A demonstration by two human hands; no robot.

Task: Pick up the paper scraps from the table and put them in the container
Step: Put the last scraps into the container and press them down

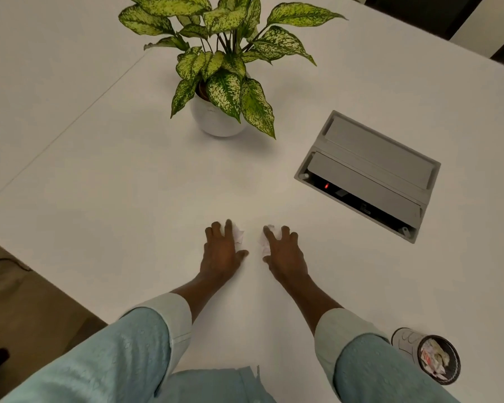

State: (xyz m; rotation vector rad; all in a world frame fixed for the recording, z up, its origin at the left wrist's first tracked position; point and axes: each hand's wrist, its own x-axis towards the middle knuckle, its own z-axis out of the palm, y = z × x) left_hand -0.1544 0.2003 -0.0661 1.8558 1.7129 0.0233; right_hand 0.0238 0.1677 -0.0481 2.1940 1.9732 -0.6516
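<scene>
Two small clumps of white paper scraps lie on the white counter (99, 170) just below the middle of the frame, near each other but apart: the left scrap (239, 235) shows beside the index finger of the left hand (220, 253), and the right scrap (264, 241) shows beside the index finger of the right hand (287, 255). Both hands lie palm down over their scraps, fingers spread and curling, thumbs reaching inward along the counter; each hand covers part of its paper, so the fingers look to be closing round the scraps, but I cannot tell whether either has a firm hold yet, since the paper seems to rest on the surface. The container (437, 359), a round bin with a dark rim and paper already inside, stands at the lower right of the frame, well apart from the hands and beside the right sleeve (370, 367). By my judgement the step in hand is the gathering of these two scraps, with earlier ones already binned. The next move calls for pinching each clump tight enough that no loose bit falls, lifting clear of the counter, then carrying both down and to the right over the bin's mouth before letting go. Further out, a potted plant (218, 68) stands at the upper middle, and a grey hatch box (373, 167) is set into the counter at the right.
</scene>
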